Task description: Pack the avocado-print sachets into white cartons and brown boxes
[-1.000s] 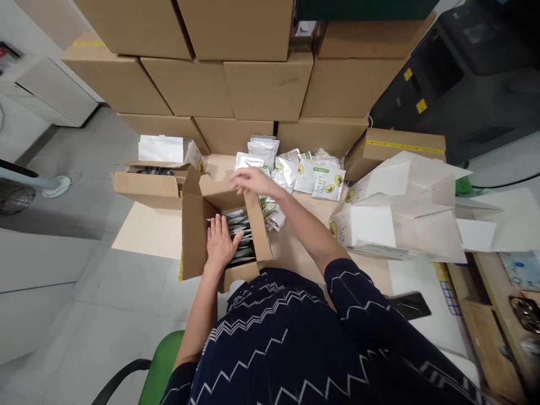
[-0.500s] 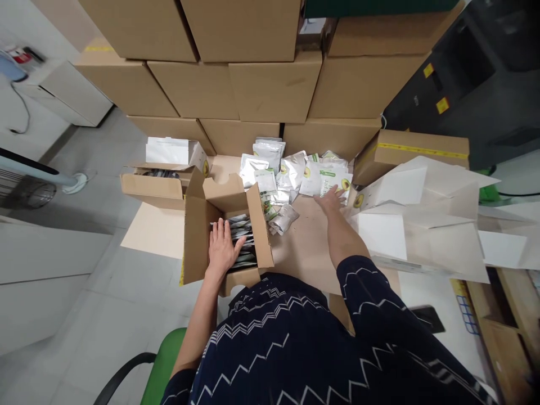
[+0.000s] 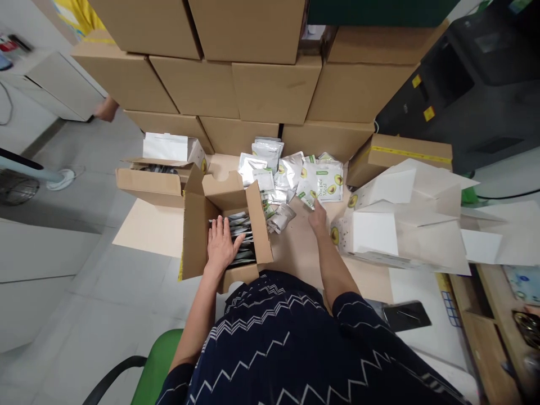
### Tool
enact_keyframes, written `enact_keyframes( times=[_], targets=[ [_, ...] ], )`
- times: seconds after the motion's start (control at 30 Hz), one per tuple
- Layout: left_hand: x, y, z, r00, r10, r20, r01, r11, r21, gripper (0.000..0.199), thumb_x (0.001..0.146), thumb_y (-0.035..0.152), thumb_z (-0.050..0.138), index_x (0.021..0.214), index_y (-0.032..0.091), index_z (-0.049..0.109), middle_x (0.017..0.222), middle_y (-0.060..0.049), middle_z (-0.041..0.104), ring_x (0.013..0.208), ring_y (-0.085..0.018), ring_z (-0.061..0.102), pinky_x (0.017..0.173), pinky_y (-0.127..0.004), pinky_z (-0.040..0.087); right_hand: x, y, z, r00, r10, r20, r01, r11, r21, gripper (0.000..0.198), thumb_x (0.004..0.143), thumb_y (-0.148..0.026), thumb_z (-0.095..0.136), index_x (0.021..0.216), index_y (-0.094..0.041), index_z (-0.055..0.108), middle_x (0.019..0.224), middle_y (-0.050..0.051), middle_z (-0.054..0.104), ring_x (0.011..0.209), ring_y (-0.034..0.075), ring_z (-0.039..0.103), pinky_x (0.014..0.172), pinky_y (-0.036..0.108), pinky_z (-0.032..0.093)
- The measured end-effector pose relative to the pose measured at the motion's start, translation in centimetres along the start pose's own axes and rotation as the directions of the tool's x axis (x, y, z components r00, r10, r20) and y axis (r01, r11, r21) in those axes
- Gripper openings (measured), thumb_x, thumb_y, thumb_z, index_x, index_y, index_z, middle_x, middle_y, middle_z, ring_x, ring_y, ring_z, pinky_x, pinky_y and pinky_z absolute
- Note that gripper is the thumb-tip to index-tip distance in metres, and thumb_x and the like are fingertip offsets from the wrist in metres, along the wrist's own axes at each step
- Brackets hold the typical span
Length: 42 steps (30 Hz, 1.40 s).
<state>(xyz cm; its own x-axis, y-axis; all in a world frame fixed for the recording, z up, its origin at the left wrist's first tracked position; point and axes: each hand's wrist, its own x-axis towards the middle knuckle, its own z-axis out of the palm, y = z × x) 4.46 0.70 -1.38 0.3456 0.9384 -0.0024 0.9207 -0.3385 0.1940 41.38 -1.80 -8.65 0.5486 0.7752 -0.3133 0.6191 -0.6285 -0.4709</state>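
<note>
Head view: the right hand (image 3: 318, 218) pinches an avocado-print pouch (image 3: 306, 197) at its fingertips, loose silver pouches (image 3: 290, 170) just beyond; the left hand (image 3: 220, 242), fingers extended, gripping nothing, rests against packed pouches (image 3: 242, 227) inside an open cardboard box (image 3: 194, 236).

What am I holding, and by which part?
Your right hand holds a white-and-green pouch by its near edge; your left hand lies open, gripping nothing.

Box (image 3: 194, 236): matt brown cardboard, smooth-faced. Pouches (image 3: 291, 169): silvery, foil-like, glossy, crinkled; printed fronts flatter, softly shiny. Stacked boxes (image 3: 276, 90): dull cardboard. White carton (image 3: 374, 233): thin smooth paperboard, low sheen. Table (image 3: 291, 253): pale, matt. Shirt (image 3: 261, 349): dark cloth. Phone (image 3: 407, 316): glossy black. Floor (image 3: 105, 315): smooth tile, faint sheen.
</note>
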Motion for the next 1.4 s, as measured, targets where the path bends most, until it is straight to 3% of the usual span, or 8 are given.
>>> enact_keyframes(
  times=[0.1,0.23,0.4,0.53,0.77,0.97,1.23,1.4],
  targets=[
    [-0.1,-0.1,0.1,1.000,0.001,-0.002,-0.001,1.000,-0.006,0.085,0.096,0.067,0.032,0.155,0.005,0.033,0.163,-0.023,0.027,0.153,-0.038,0.021,0.122,-0.055,0.027,-1.2,0.0,-0.3,0.991,0.041,-0.124,-0.005,0.960,0.279,0.066,0.079,-0.025,0.038,0.144,-0.015,0.046,0.139,0.014,0.059,0.128,0.023,0.056,0.108,0.040,0.046],
    [-0.1,-0.1,0.1,1.000,0.002,-0.004,-0.002,1.000,-0.009,0.086,0.096,0.068,0.031,0.155,0.006,0.033,0.163,-0.023,0.027,0.153,-0.038,0.022,0.122,-0.055,0.027,-2.5,-1.0,-2.7,0.973,0.170,-0.158,-0.004,0.693,0.721,0.054,0.073,-0.035,0.047,0.125,-0.025,0.056,0.111,0.006,0.067,0.102,0.022,0.065,0.086,0.043,0.060],
    [-0.2,0.1,0.1,1.000,-0.010,-0.004,0.010,1.000,-0.004,0.086,0.096,0.068,0.031,0.155,0.006,0.034,0.164,-0.022,0.027,0.153,-0.038,0.022,0.122,-0.054,0.027,-3.7,-3.1,-7.5,0.979,-0.069,-0.194,0.192,0.642,0.742,0.045,0.085,-0.042,0.041,0.124,-0.027,0.058,0.105,0.009,0.067,0.109,0.025,0.064,0.091,0.051,0.055],
    [-0.2,0.2,0.0,1.000,-0.011,-0.007,0.011,1.000,0.005,0.086,0.096,0.067,0.031,0.154,0.004,0.034,0.164,-0.022,0.027,0.153,-0.038,0.022,0.122,-0.053,0.027,-4.0,-7.4,-9.1,0.972,-0.108,-0.209,0.231,0.620,0.750,0.047,0.084,-0.046,0.049,0.123,-0.023,0.060,0.103,0.009,0.071,0.115,0.024,0.064,0.094,0.043,0.055],
    [-0.2,0.2,0.1,1.000,-0.008,-0.018,0.008,1.000,0.021,0.083,0.097,0.067,0.032,0.154,0.007,0.037,0.163,-0.022,0.028,0.153,-0.038,0.023,0.122,-0.053,0.028,-5.9,-19.7,-7.8,0.848,-0.496,-0.188,0.360,0.279,0.890,0.032,0.073,-0.048,0.068,0.094,-0.024,0.066,0.084,0.001,0.070,0.090,0.019,0.067,0.078,0.031,0.057],
    [-0.2,0.3,0.0,1.000,-0.017,0.017,0.016,0.999,0.048,0.083,0.097,0.066,0.035,0.154,0.006,0.037,0.164,-0.022,0.027,0.153,-0.039,0.023,0.121,-0.052,0.029,-6.2,-27.4,-3.8,0.641,-0.767,-0.030,0.475,0.366,0.800,0.012,0.067,-0.022,0.061,0.078,-0.017,0.060,0.071,-0.005,0.057,0.072,0.012,0.054,0.068,0.023,0.043],
    [-0.3,0.5,-0.4,0.999,-0.013,0.034,0.011,0.998,0.055,0.081,0.097,0.064,0.036,0.154,0.006,0.036,0.164,-0.023,0.027,0.153,-0.038,0.023,0.122,-0.053,0.028,-5.1,-26.8,1.1,0.675,-0.643,0.361,0.561,0.766,0.316,0.022,0.068,-0.006,0.051,0.085,-0.016,0.061,0.080,-0.001,0.063,0.071,0.012,0.053,0.059,0.021,0.035],
    [-0.3,0.5,-0.5,0.999,-0.023,0.049,0.021,0.998,0.051,0.083,0.097,0.066,0.036,0.154,0.006,0.036,0.164,-0.023,0.025,0.153,-0.038,0.022,0.121,-0.054,0.028,-5.6,-27.5,0.9,0.506,-0.685,0.524,0.797,0.604,0.021,0.041,0.076,-0.005,0.057,0.113,-0.018,0.069,0.118,0.008,0.072,0.100,0.020,0.065,0.074,0.022,0.043]
  ],
)
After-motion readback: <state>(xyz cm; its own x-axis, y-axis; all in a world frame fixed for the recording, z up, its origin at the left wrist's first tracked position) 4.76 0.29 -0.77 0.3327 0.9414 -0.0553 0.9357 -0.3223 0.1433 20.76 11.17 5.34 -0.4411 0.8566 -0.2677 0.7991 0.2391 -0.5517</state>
